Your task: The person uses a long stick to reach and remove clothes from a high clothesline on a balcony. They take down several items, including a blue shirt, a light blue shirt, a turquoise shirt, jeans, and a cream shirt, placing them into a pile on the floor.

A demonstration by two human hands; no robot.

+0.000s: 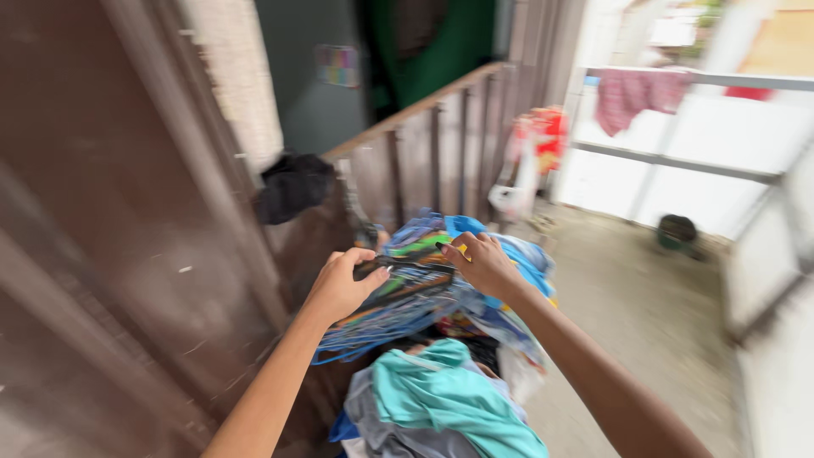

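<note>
A small pastel sign (337,65) hangs on the green wall; the left hand (342,284) and right hand (480,261) both clasp a bundle of hangers (403,301) above heaped clothes (445,399)

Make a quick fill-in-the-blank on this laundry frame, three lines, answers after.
1. Both hands, the left hand and the right hand, grip a stack of ____ above the clothes pile.
2. The top garment on that pile is ____ in colour.
3. The pink cloth hangs over a ____ at upper right.

Answers: hangers; teal; rail
</note>
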